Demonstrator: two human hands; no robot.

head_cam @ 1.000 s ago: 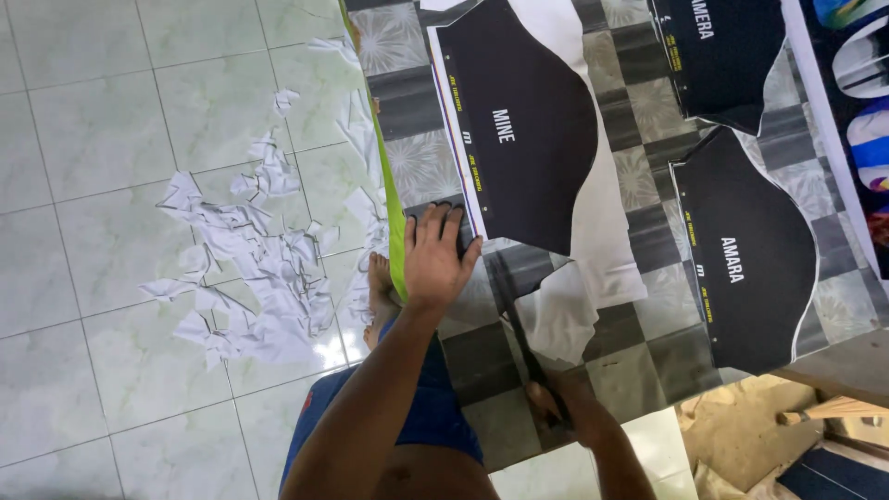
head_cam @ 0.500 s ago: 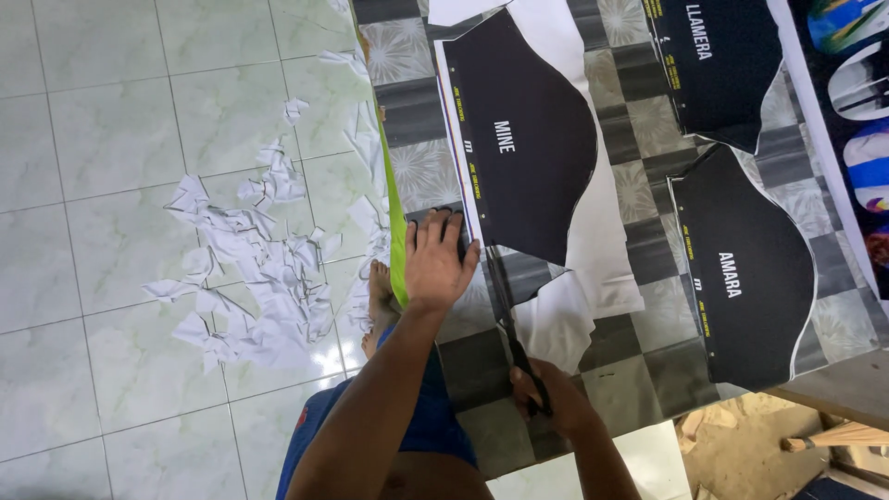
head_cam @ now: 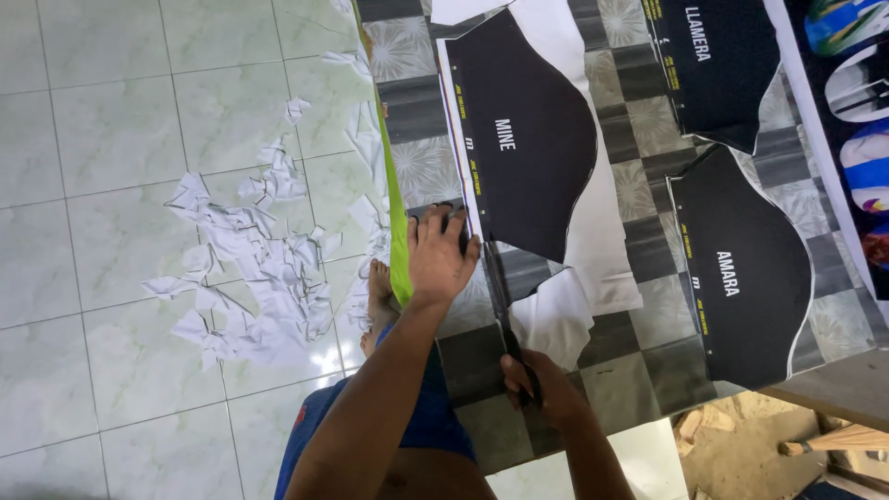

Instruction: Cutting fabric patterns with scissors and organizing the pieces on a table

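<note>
On checkered table: left hand (head_cam: 440,255) flat, pinning black sheet (head_cam: 532,139); right hand (head_cam: 546,389) grip pinching scissors (head_cam: 500,296).

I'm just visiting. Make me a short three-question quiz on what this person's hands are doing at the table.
1. True or false: the left hand presses flat on the black printed sheet.
2. What does the right hand grip? A) scissors B) a brush C) a hammer
3. What lies scattered on the tiled floor?

Key: 1 true. 2 A. 3 White paper scraps.
</note>
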